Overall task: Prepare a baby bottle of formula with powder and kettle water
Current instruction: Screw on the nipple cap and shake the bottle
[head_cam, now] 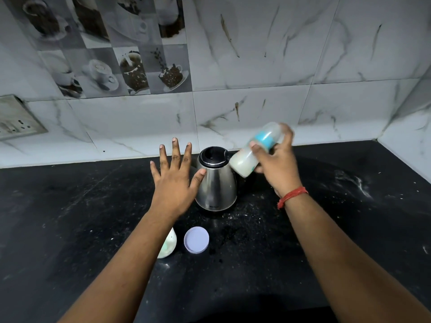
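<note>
My right hand (pixel 278 163) grips a baby bottle (pixel 245 160) with a blue collar and clear cap. The bottle is tilted, cap up to the right, and holds white milky liquid; it is blurred. It hangs just right of a steel kettle (pixel 215 183) with a black lid that stands on the black counter (pixel 268 252). My left hand (pixel 173 180) hovers with fingers spread, its thumb over the kettle's left side. A white powder container (pixel 168 245) lies partly hidden under my left forearm, and a pale round lid (pixel 196 240) rests beside it.
White powder is spilled on the counter around the kettle and at the far right (pixel 354 183). A marble-tiled wall rises behind, with a switch and socket plate (pixel 16 120) at the left. The wall turns a corner at the right.
</note>
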Tool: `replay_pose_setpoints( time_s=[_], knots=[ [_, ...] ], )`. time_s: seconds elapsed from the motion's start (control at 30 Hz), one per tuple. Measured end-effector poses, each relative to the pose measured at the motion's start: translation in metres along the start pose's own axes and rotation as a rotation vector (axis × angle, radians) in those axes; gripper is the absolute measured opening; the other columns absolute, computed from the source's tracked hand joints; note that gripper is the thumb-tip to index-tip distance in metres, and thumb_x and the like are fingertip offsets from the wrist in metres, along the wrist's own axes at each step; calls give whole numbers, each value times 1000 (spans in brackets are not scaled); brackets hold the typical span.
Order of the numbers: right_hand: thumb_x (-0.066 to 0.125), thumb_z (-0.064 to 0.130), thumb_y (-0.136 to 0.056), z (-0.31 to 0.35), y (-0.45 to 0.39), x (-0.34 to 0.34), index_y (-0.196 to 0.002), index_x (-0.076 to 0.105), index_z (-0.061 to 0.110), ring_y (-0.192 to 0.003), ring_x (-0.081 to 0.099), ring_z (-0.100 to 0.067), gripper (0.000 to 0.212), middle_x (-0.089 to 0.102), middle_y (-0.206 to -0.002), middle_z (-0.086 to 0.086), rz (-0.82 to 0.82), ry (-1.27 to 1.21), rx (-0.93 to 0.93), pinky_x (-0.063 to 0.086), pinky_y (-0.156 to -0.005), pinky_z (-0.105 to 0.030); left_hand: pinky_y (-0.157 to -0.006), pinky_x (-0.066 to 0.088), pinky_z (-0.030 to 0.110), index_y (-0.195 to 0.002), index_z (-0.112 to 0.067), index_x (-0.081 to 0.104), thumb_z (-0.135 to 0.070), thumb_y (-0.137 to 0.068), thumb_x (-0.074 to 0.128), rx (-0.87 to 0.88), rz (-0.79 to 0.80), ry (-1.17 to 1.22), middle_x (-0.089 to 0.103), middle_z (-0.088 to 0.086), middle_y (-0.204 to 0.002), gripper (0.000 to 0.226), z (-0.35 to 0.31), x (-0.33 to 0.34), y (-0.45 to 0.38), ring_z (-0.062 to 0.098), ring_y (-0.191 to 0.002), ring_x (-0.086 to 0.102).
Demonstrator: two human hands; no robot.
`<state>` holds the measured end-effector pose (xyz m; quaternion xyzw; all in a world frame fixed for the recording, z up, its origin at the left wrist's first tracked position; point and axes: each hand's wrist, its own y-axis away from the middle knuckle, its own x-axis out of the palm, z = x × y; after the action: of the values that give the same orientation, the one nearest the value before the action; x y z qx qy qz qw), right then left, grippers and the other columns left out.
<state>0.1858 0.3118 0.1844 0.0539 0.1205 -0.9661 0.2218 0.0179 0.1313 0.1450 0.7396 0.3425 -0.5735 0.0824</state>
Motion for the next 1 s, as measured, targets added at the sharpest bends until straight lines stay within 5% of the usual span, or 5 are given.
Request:
replay_pose_setpoints(
  time_s=[0.2, 0.33, 0.47, 0.6, 1.0],
  knots=[
    [75, 31, -89, 2, -8, -2, -140, 27, 42, -88, 73, -22, 71, 65, -109, -3, 60, 50, -24, 64, -67, -48, -124, -2, 67, -163, -37, -5, -85, -84, -10, 11, -1, -13, -25, -3, -170, 93, 0, 2, -4, 30, -156, -25],
    [73, 29, -93, 6, -13, -7, -149, 19, 34, -87, 72, -16, 78, 63, -118, -7, -254, -179, -40, 62, -60, -33, -124, -3, 67, -162, -38, -7, -85, -86, -8, 10, 2, -11, -27, -4, -169, 89, 0, 4, -7, 30, -156, -26],
    [77, 35, -86, 4, -14, -4, -142, 27, 43, -88, 73, -23, 75, 68, -112, -6, -23, 53, -59, 64, -70, -49, -124, -3, 67, -162, -39, -7, -85, -85, -7, 12, 11, -8, -27, -5, -169, 90, -1, 6, -8, 29, -155, -27],
    [74, 40, -88, 3, -18, -8, -144, 23, 41, -88, 74, -21, 77, 66, -114, -4, -259, -95, -77, 63, -74, -54, -124, -4, 66, -162, -39, -7, -86, -84, -9, 8, 4, -3, -25, -4, -170, 90, 0, 7, -8, 29, -156, -27],
    [76, 33, -89, 5, -17, -5, -143, 28, 42, -91, 73, -22, 73, 67, -113, -6, 75, 41, -23, 65, -64, -42, -124, -4, 66, -162, -39, -6, -85, -86, -9, 13, -8, -7, -24, -4, -170, 89, 3, 9, -11, 29, -156, -26]
  ],
)
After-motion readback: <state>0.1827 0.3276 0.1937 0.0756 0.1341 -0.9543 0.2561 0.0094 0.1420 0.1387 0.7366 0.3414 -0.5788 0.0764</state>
